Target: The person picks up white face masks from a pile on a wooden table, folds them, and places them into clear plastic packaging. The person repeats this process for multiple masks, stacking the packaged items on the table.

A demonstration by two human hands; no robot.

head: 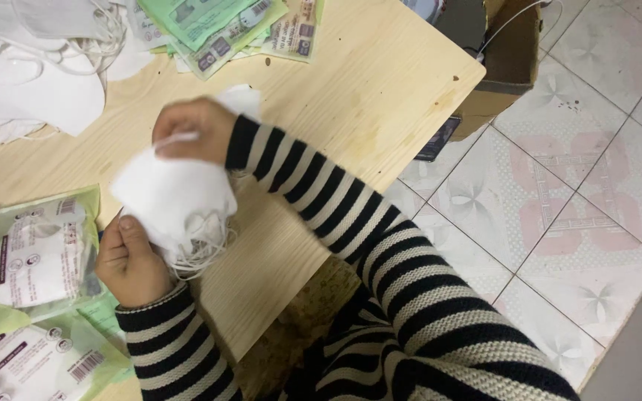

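Stack of white face masks (172, 194) held above the wooden counter (380, 89), pinched between left hand (129, 261) below and right hand (191, 128) on top, fingers clamped on it. Filled green packets (27, 256) just left; loose masks (31, 59) and empty packets (221, 26) beyond.

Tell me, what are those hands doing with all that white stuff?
A person in a striped sweater holds a stack of white face masks over a wooden table. The left hand grips the stack's lower edge, near the dangling ear loops, and the right hand holds the top. Sealed green-edged packets lie by the left hand, empty packets at the far edge, and loose masks are piled beyond.
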